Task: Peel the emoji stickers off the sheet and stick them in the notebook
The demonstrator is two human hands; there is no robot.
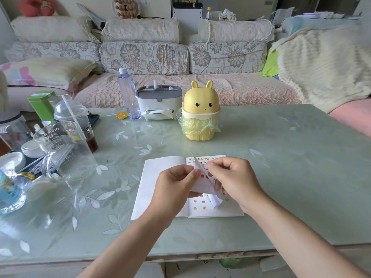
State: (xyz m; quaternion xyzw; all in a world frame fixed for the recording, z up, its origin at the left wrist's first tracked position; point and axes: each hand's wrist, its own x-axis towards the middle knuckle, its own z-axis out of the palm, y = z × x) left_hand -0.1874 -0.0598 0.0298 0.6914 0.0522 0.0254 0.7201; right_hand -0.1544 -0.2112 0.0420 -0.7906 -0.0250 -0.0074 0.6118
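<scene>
An open white notebook (pixel 158 167) lies on the table in front of me. Its right page carries rows of small yellow emoji stickers (pixel 208 158) along the top and a few more near the bottom. My left hand (pixel 176 183) holds a bent, curling sticker sheet (pixel 201 182) just above the right page. My right hand (pixel 230 177) pinches at the sheet's upper edge, fingertips close to the left thumb. Whether a sticker sits between those fingertips I cannot tell. Both hands hide the middle of the right page.
A yellow bunny-shaped bin (pixel 200 115) stands behind the notebook. Further back are a tissue box (pixel 158 101) and a water bottle (pixel 128 93). Clear cups, a glass pitcher (pixel 60 149) and dishes crowd the left side. A sofa lies beyond the table's glass top (pixel 291 157).
</scene>
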